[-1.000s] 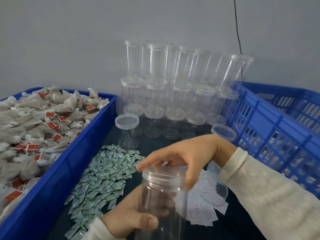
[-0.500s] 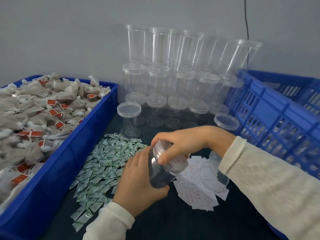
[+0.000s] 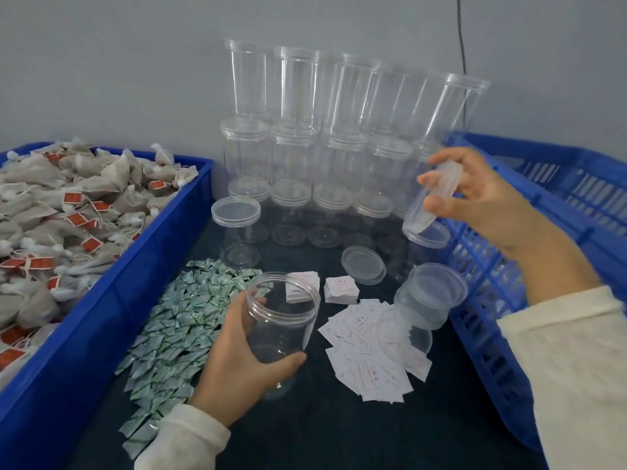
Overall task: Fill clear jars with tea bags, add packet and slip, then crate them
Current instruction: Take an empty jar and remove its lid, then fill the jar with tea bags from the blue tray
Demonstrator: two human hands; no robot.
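Jar (image 3: 281,320), open-mouthed and empty, sits tilted in the left hand (image 3: 237,364), whose fingers curl round its wall above the counter (image 3: 305,432), while the right hand (image 3: 475,195) pinches the removed lid (image 3: 432,201) on edge near the blue crate (image 3: 556,232). Filling seems about to begin: the lid likely needs setting down, then tea bags (image 3: 68,215) fetched from the blue bin (image 3: 112,293) at left.

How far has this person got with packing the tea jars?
Barely started. Done: the lid is off, held in the right hand. In hand: the left hand grips an open, empty jar. Left: tea bags from the blue bin, a green packet, a paper slip, relidding, then the blue crate, where no filled jars show.
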